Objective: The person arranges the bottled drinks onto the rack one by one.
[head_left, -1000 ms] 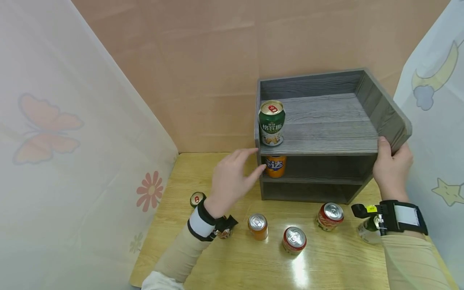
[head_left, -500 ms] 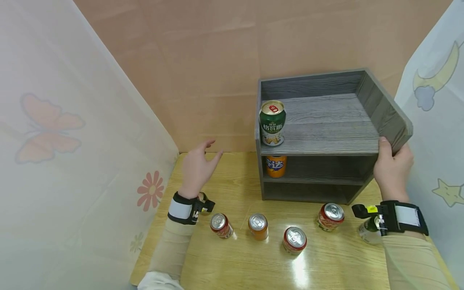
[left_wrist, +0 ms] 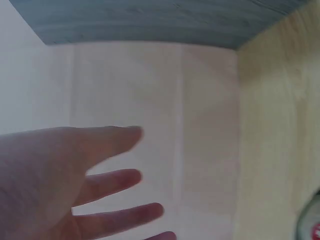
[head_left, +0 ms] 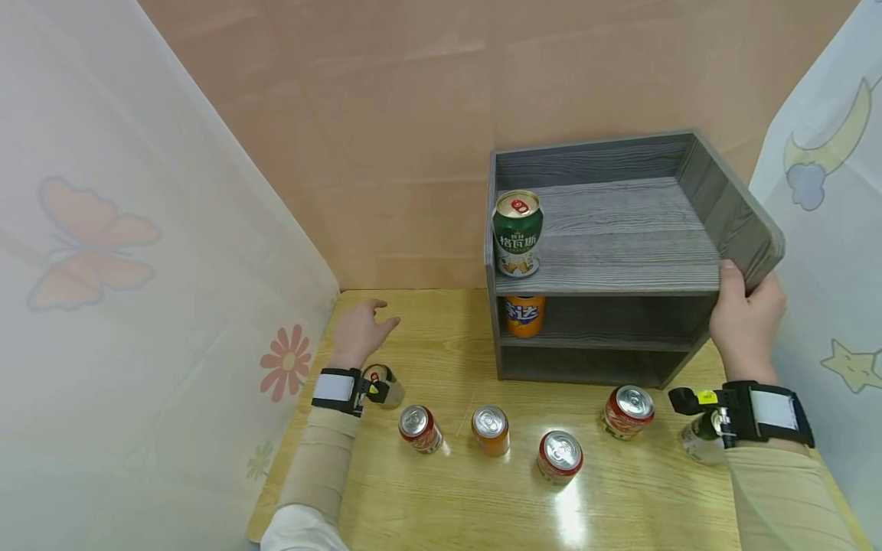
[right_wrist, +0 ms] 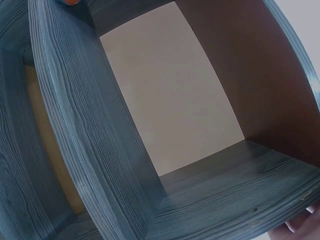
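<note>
My left hand (head_left: 360, 330) is above the table's back left part, fingers spread and holding nothing. The left wrist view shows its thumb and fingers (left_wrist: 120, 215) apart. Just below the wrist stands a can (head_left: 391, 392) with a red tab, partly covered by the wrist camera. My right hand (head_left: 747, 321) grips the right side wall of a grey wooden shelf (head_left: 620, 222), thumb on the front; some fingertips (right_wrist: 300, 225) show at the edge in the right wrist view. A green-and-white can (head_left: 517, 237) stands on the shelf's top level, an orange can (head_left: 525, 317) below it.
On the table (head_left: 482, 505) stand a red can (head_left: 421, 428), an orange can (head_left: 491, 431), two more red cans, one in front (head_left: 560, 457) and one nearer the shelf (head_left: 628, 412), and a green-white can (head_left: 703, 438) partly behind the right wrist camera. Hanging cloths (head_left: 172, 252) border the sides.
My left hand has drawn away from the shelf's left side, moving left and then lower toward the can at the left. My right hand and the shelf have stayed put.
</note>
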Available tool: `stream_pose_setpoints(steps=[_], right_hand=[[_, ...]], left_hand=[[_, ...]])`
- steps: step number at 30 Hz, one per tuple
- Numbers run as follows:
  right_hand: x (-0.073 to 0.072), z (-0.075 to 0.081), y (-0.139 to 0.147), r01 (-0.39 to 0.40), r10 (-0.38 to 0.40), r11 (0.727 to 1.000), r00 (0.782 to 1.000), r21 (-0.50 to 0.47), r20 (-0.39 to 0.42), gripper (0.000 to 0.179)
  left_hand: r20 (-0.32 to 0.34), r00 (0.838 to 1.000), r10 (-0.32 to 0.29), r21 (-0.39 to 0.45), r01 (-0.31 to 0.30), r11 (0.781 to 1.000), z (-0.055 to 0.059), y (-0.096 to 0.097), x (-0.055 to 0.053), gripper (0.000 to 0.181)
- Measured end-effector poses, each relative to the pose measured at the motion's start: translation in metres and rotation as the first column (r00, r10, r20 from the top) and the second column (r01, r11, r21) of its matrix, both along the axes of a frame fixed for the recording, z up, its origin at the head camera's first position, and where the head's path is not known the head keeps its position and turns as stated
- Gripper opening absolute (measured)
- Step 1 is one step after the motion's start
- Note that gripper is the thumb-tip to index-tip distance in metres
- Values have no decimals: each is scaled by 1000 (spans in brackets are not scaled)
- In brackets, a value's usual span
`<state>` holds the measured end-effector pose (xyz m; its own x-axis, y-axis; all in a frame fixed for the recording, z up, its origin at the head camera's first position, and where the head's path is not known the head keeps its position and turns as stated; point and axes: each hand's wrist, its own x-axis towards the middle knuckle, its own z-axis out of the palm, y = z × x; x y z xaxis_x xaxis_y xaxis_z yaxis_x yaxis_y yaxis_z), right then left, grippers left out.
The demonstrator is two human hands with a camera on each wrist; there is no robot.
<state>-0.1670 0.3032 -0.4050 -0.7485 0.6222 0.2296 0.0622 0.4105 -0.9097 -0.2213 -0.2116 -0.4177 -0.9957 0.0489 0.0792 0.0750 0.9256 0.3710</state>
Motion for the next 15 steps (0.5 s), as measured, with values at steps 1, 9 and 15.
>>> stream_pose_setpoints(steps=[1,9,15], right_hand=[[0,0,0,0,0,1000,1000,-2,-2,28],[-1,0,-1,4,-4,1000,1000,4,-8,28],[-1,-1,0,3,-3,1000,1000,9,5,31]], left_hand=[[35,999,7,-15,-6,1000,-4,-3,0,50],[242,970,29,-68,-12,998,-39,-23,5,41],[347,937,44,-100,-10,995,-54,-33,12,34]])
